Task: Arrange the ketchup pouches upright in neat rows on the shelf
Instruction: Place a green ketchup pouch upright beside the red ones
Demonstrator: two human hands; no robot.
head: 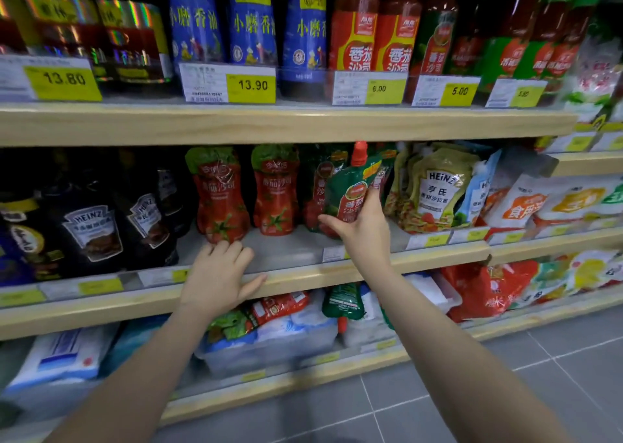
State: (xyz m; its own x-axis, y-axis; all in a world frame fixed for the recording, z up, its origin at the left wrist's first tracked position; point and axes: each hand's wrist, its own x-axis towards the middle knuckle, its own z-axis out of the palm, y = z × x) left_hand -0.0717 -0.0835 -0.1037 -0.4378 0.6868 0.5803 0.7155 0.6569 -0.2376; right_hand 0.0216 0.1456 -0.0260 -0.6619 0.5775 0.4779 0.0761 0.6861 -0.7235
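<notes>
green ketchup pouch (350, 189) in right hand (362, 228) grip, above shelf (290, 250).

Middle shelf (296, 257), pale wood edge with price tags along its front. Standing on it, left to right: dark Heinz pouches (91, 230); two red ketchup pouches (220, 199), upright and side by side; a darker pouch (318, 189) behind the green pouch (350, 193) that my right hand (362, 230) grips, tilted, with its base hidden; pale Heinz dressing pouches (438, 189) leaning together; white bags (519, 203) at far right. A bare grey patch lies near the front, before the red pouches. My left hand (219, 274) rests flat on the near edge, fingertips just touching the left red pouch's base.
</notes>
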